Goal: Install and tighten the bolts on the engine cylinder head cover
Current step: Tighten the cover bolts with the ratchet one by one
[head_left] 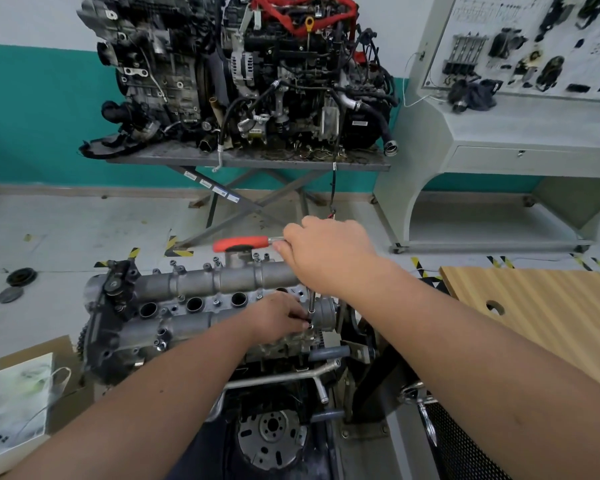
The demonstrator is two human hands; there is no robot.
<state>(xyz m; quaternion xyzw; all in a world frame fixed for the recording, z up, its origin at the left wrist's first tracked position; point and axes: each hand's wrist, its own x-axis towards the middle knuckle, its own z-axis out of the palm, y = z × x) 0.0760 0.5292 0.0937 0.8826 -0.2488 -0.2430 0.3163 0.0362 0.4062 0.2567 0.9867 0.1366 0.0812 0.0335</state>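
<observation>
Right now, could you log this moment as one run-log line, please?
right hand: grips ratchet | left hand: steadies extension on cover | stage: tightening

I see a grey cylinder head cover, a red-handled ratchet, teal wall (white above) and yellow-black floor stripes.
</observation>
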